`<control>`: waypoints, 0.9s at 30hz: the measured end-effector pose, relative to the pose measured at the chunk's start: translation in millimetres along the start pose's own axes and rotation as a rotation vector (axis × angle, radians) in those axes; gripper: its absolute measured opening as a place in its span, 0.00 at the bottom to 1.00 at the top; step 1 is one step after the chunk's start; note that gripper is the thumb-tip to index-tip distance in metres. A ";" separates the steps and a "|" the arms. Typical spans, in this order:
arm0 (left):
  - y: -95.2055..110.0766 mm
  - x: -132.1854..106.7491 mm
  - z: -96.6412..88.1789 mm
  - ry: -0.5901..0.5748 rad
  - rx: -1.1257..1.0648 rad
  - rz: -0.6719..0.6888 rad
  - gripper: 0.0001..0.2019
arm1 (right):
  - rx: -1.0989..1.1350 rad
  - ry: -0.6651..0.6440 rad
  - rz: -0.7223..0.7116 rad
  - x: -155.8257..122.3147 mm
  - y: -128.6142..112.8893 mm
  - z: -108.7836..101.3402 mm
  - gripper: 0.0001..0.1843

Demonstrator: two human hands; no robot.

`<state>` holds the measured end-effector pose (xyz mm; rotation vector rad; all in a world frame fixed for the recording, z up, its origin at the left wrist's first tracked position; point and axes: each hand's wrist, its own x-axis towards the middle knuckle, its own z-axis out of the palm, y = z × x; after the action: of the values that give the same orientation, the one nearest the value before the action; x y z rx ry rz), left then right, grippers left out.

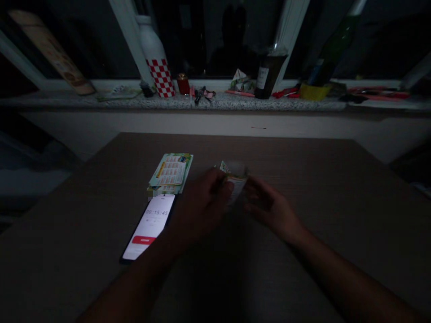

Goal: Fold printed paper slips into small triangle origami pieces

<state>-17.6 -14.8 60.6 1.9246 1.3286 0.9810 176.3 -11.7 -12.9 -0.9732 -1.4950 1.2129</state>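
My left hand (210, 199) is closed on a folded printed paper sheet (237, 183), white with green bits, its thumb pressed on the near face. My right hand (271, 206) is at the sheet's right edge, fingers curved and thumb apart from them. Its fingertips seem to brush the paper, but motion blurs this spot. Left of my hands lies a stack of similar printed sheets (170, 172) with green borders and rows of small orange boxes. Just below the stack a phone (150, 224) lies face up with a timer reading 00:15:45, partly covered by my left forearm.
The dim brown table (303, 166) reaches to a wall under a granite windowsill (222, 103). On the sill stand a red-checked white bottle (158, 67), a small red jar (182, 84), a dark drink cup (264, 76), a green bottle (336, 45) and a tall patterned cylinder (57, 54).
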 end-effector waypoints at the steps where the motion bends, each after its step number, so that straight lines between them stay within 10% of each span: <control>1: -2.4 -0.5 8.0 -0.066 -0.106 -0.022 0.10 | 0.085 -0.006 0.013 -3.1 1.0 -2.3 0.35; 9: -25.3 -7.2 47.5 -0.253 -0.591 -0.225 0.11 | 0.418 0.065 0.155 -17.5 11.0 -5.8 0.20; 14: -36.2 -10.6 48.0 -0.108 -0.445 -0.298 0.11 | 0.392 0.082 0.217 -17.9 11.1 -8.1 0.25; 27: -52.8 -9.0 65.9 -0.152 -0.562 -0.400 0.10 | 0.391 0.018 0.259 -23.6 17.6 -11.8 0.33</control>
<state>8.7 -10.4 -20.0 1.2277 1.1347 0.8660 193.7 -28.2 -33.7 -0.9232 -1.0814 1.6051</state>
